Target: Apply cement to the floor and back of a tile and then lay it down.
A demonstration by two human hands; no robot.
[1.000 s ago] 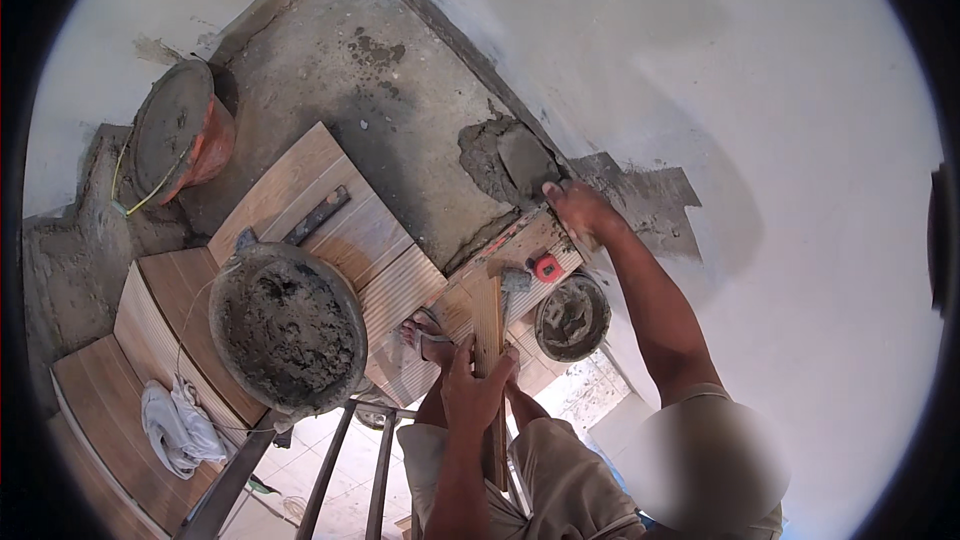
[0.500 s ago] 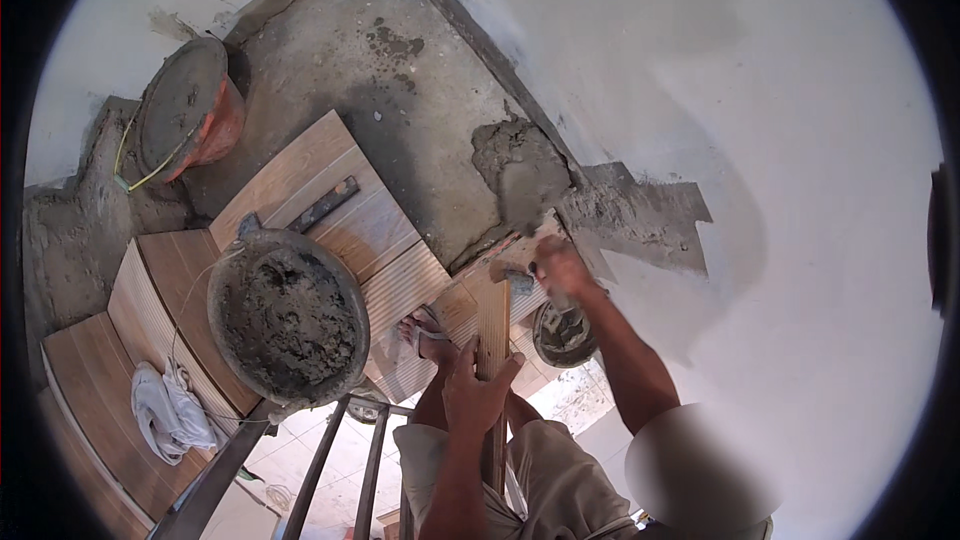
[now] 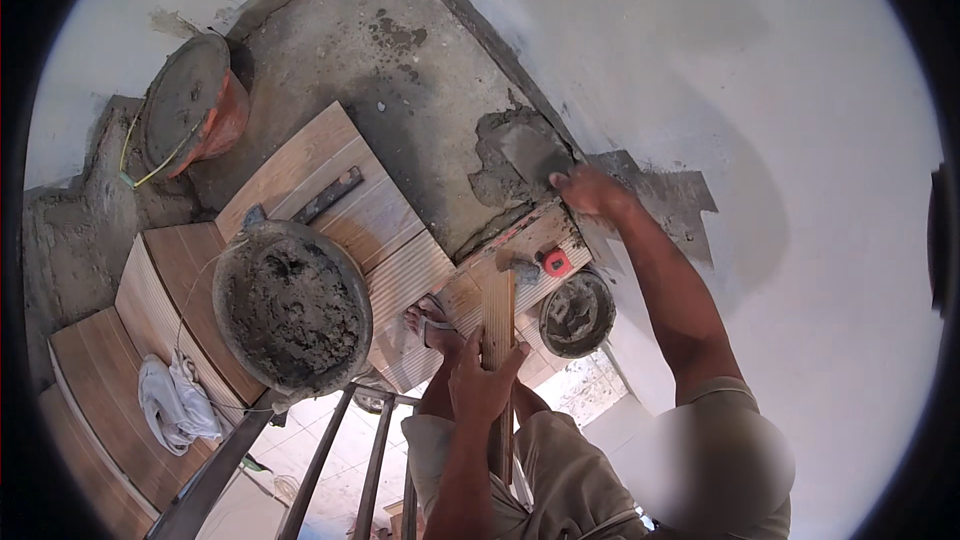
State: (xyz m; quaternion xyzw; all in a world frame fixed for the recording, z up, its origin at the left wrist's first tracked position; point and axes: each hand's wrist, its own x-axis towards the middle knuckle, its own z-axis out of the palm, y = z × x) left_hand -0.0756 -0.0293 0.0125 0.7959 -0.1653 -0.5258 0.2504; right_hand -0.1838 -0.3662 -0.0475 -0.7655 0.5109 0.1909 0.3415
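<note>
My left hand [image 3: 480, 382] is wrapped around a long narrow wood-look tile strip [image 3: 497, 325], which stands on end in front of my legs. Further up, my right hand [image 3: 592, 190] grips a trowel [image 3: 536, 148], its handle mostly hidden by the fingers. The flat grey blade lies on a patch of wet mortar [image 3: 490, 180] beside the wall, at the landing's edge. Just below that hand, a red tape measure [image 3: 555, 261] and a small grey tool or block [image 3: 523, 271] rest on the tiled step. A small bucket with mortar [image 3: 577, 314] stands beside them.
A large basin of mortar [image 3: 292, 310] sits on the tiled stairs at left, near a dark flat bar [image 3: 328, 195]. An orange bucket [image 3: 225, 125] stands at the far left. Metal railing [image 3: 318, 460] and a white bag or cloth [image 3: 175, 405] are nearer me.
My right hand has moved up and away from above the small bucket, bringing the trowel onto the mortar patch. The tape measure now shows. My left hand keeps hold of the tile strip.
</note>
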